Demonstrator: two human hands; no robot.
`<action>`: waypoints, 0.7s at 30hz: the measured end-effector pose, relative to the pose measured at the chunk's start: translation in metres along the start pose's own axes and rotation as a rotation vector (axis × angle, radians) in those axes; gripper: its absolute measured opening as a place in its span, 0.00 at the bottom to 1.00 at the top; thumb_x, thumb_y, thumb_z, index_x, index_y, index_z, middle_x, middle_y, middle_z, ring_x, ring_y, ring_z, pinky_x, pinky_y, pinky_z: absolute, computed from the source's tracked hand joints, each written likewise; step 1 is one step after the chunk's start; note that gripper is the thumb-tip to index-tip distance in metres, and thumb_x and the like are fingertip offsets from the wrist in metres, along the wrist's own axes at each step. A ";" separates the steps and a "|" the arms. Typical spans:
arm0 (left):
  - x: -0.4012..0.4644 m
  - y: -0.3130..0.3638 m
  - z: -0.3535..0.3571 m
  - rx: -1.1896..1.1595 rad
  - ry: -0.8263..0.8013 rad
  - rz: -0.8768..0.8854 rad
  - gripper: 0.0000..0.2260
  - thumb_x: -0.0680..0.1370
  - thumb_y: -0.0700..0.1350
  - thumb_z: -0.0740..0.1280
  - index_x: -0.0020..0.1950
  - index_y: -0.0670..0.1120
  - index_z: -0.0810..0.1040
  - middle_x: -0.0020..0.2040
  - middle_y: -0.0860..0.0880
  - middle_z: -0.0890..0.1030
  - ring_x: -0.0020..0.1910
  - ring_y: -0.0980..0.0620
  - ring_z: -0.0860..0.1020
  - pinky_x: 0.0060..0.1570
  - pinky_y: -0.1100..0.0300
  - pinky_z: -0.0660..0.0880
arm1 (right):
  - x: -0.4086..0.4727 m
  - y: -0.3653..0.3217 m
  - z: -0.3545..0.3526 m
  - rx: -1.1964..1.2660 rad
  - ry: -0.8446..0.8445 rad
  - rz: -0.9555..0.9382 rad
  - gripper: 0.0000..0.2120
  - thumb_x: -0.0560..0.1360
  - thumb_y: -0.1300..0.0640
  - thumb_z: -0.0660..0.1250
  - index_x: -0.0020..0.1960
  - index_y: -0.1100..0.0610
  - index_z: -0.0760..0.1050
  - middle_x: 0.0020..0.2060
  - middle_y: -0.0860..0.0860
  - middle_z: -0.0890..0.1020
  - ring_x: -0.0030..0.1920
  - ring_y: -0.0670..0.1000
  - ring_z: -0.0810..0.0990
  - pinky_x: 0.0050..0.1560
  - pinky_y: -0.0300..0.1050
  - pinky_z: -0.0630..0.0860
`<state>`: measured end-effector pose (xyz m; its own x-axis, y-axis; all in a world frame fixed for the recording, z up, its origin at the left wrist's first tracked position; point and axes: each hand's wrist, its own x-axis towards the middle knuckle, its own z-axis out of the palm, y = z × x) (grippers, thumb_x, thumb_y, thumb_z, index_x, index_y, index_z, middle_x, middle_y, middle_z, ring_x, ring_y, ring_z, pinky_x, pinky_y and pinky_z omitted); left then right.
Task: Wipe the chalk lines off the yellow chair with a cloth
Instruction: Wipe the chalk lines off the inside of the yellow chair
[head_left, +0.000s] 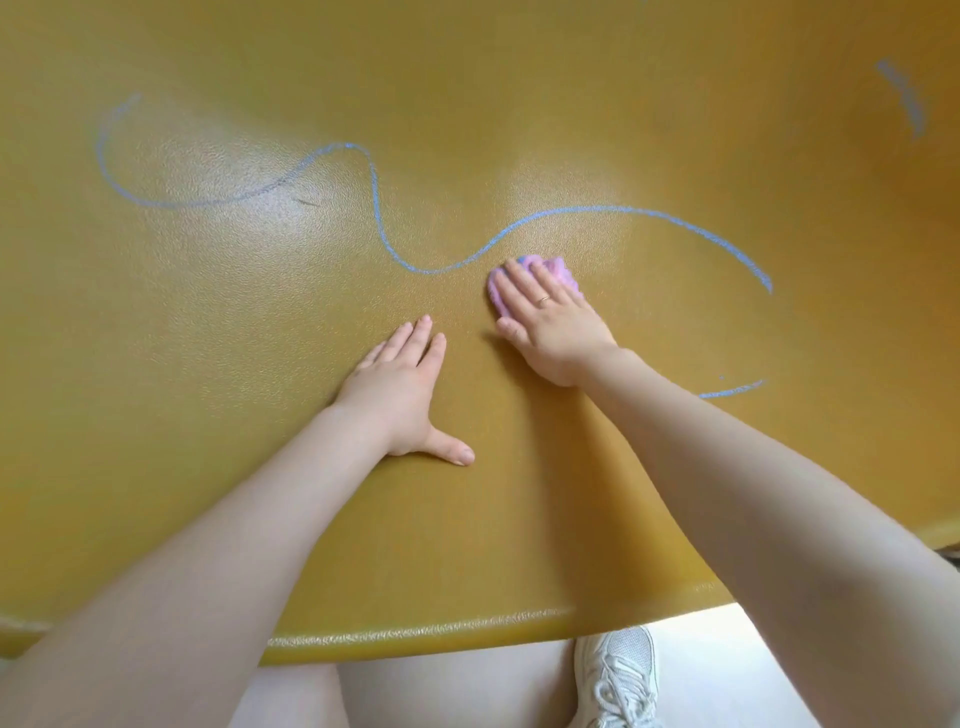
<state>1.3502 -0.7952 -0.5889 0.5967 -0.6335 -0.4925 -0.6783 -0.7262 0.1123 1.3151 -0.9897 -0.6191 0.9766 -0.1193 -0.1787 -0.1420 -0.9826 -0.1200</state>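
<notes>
A yellow chair (467, 493) seat with a pebbled plastic texture fills nearly the whole frame, seen from above; no readable brand, label or writing shows on it. A long blue chalk line (384, 228) snakes from the upper left, dips through the centre and arcs over to the right edge. A short chalk stroke (735, 389) lies at right centre, and a smudged mark (904, 98) sits in the upper right.

The right hand (550, 327) lies just right of centre, palm down, fingers (519, 286) straight and close together, pressing a bunched pink cloth (556, 270) flat against the seat. The cloth sits just below the chalk line's central curve, beside its lowest dip. A thin ring (543, 299) shows on one finger.

The left hand (405, 384) rests flat on the seat at centre, holding nothing, fingers together and thumb spread wide toward the right. Both bare forearms reach up from the lower corners. A white lace-up shoe (618, 680) shows at the bottom right, below the chair's front rim.
</notes>
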 end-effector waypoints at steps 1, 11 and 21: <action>0.000 0.000 0.000 -0.009 -0.001 -0.005 0.57 0.62 0.69 0.69 0.77 0.46 0.38 0.76 0.48 0.34 0.76 0.51 0.37 0.74 0.55 0.41 | 0.004 0.006 -0.002 0.020 -0.002 0.052 0.26 0.81 0.46 0.45 0.75 0.51 0.42 0.76 0.49 0.44 0.75 0.51 0.40 0.72 0.46 0.37; -0.009 0.012 -0.007 0.040 0.029 -0.020 0.55 0.64 0.69 0.68 0.77 0.44 0.41 0.77 0.47 0.39 0.77 0.49 0.41 0.74 0.54 0.44 | -0.127 -0.020 0.005 0.166 -0.159 -0.101 0.41 0.69 0.29 0.31 0.74 0.51 0.36 0.72 0.42 0.39 0.71 0.43 0.33 0.65 0.34 0.26; -0.008 0.020 0.007 -0.054 -0.018 0.041 0.54 0.65 0.69 0.67 0.77 0.47 0.38 0.76 0.49 0.34 0.76 0.51 0.37 0.73 0.56 0.40 | -0.074 0.022 0.003 -0.030 -0.088 0.027 0.39 0.70 0.31 0.29 0.75 0.51 0.41 0.76 0.48 0.43 0.75 0.50 0.39 0.72 0.46 0.37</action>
<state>1.3288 -0.8021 -0.5890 0.5603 -0.6586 -0.5022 -0.6776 -0.7132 0.1794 1.2387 -1.0021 -0.6119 0.9543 -0.1340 -0.2670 -0.1619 -0.9831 -0.0852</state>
